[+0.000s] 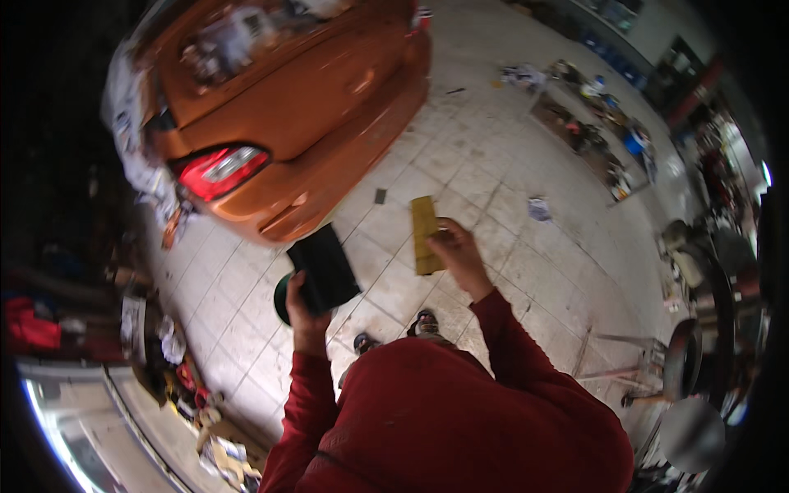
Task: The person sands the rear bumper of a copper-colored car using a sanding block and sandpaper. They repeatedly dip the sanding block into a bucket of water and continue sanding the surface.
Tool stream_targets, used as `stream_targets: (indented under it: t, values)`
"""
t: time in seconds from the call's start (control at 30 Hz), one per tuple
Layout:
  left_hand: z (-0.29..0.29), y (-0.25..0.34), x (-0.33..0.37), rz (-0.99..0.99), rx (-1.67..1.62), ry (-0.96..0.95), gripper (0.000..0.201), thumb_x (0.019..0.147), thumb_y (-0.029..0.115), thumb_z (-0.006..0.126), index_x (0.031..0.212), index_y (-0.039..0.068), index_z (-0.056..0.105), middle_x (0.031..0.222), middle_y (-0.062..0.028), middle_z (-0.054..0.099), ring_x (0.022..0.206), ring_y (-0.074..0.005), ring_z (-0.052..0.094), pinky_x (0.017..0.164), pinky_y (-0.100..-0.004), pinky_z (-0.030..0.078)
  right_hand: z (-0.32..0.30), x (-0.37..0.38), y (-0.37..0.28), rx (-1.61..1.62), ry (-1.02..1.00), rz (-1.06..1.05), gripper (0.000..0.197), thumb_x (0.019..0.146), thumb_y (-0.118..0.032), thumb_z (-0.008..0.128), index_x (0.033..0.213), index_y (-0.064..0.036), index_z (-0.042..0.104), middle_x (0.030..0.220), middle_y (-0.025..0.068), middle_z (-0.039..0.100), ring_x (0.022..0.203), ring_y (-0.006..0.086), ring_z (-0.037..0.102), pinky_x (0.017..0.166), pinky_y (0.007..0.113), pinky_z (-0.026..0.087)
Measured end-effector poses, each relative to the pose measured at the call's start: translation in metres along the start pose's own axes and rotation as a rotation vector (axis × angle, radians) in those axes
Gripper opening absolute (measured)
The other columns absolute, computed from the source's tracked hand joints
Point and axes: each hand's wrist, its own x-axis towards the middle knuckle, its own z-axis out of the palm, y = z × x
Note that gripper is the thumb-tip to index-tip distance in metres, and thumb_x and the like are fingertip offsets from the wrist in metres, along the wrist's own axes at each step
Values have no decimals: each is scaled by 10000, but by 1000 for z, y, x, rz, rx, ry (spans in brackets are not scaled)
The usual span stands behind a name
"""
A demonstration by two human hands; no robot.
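My left hand is closed on a black rectangular sheet, which looks like sandpaper. A dark green round piece shows at the left side of that hand, mostly hidden behind it. To the right, my right hand pinches a yellow strip of what looks like sandpaper by its right edge, and the strip hangs nearly upright. The two sheets are apart. Beyond my left hand stands the orange car, its red and clear tail light facing me.
Pale floor tiles lie under me, with a small dark square near the bumper. Cluttered parts and bottles sit at the far right. A metal stand and a tyre are at my right, boxes and rags at lower left.
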Motion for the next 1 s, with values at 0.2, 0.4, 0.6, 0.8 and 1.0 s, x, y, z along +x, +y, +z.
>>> stream_targets:
  t: [0.2, 0.4, 0.6, 0.8, 1.0]
  values:
    - [45, -14, -2, -104, 225, -201, 754, 972, 414, 676, 1584, 22, 475, 1418, -216, 675, 1260, -341, 691, 1086, -476, 561, 34, 1, 28, -468, -221, -256, 347, 993, -118, 626, 1308, -148, 767, 1073, 226, 772, 887, 366, 765, 800, 434, 581]
    - [76, -36, 11, -82, 655, -224, 705, 943, 368, 683, 1555, 64, 512, 1460, -181, 611, 1291, -339, 647, 1063, -457, 569, 48, -1, 12, -34, -146, 197, 438, 1026, -410, 694, 1118, 2, 809, 811, 49, 700, 707, 156, 654, 596, 328, 567]
    - [74, -44, 34, -224, 564, -370, 780, 1024, 539, 641, 1594, 34, 472, 1517, -185, 585, 1341, -349, 615, 1141, -508, 511, 18, 5, 15, -160, -125, 95, 379, 1017, -352, 766, 1083, 18, 811, 857, 5, 736, 755, 103, 632, 684, 300, 541]
    - [18, -33, 82, -462, 249, -645, 903, 990, 690, 636, 1580, 26, 475, 1518, -198, 604, 1313, -387, 631, 960, -554, 581, -3, 3, 1, 327, -196, 62, 343, 1006, -271, 753, 1158, 35, 791, 934, -17, 755, 803, 75, 665, 699, 291, 550]
    - [31, -52, 80, -506, 160, -727, 985, 921, 618, 777, 1617, 31, 402, 1544, -228, 563, 1306, -446, 618, 857, -610, 635, -12, 7, 5, 513, -251, -16, 343, 998, -180, 721, 1266, 31, 759, 1127, 58, 805, 962, 113, 742, 846, 299, 614]
